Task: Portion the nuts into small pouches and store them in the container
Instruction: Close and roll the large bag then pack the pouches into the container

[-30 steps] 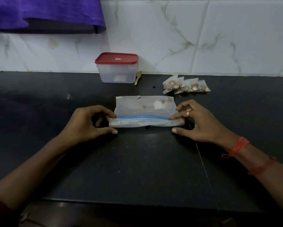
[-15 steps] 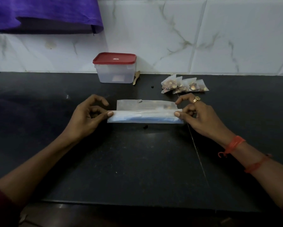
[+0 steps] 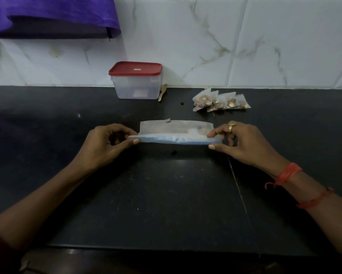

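Pinching opposite ends of the zip bag (image 3: 175, 133) at frame centre, the left hand (image 3: 106, 144) and right hand (image 3: 243, 143) hold it over the black counter (image 3: 166, 204), filled pouches (image 3: 221, 100) upper right, the red-lidded container (image 3: 136, 81) above centre.

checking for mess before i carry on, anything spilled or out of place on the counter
Two small dark bits lie loose on the counter: one just in front of the zip bag, another between the container and the filled pouches. They look like stray crumbs, but are too small to identify. Nothing else stands out.
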